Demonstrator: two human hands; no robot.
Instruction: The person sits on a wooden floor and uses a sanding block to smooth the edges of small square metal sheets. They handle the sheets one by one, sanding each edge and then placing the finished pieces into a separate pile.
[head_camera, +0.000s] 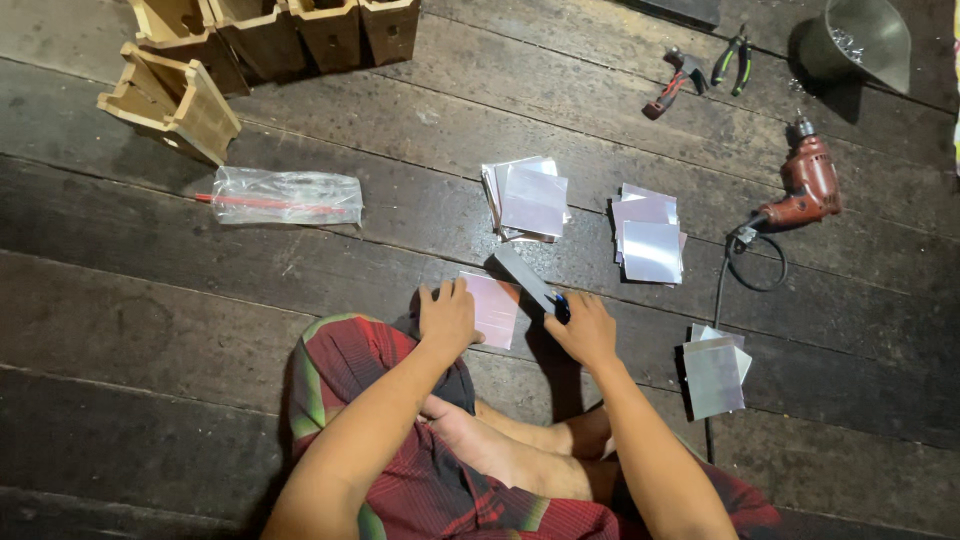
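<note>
I see left hand (447, 315) flat, pinning one sheet (493, 308), right hand (583, 330) gripping a cutter (530, 283); judging by stacks at 12 (530, 198), 1 (650, 235), 4 (715, 370), cutting looks midway.

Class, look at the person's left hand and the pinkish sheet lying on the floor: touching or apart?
Touching. The head view shows the left hand pressed flat on the pinkish sheet, its fingers overlapping the sheet's left edge.

Dim warm light, sheen on metal sheets (652, 250), soft shadows, sharp focus
</note>
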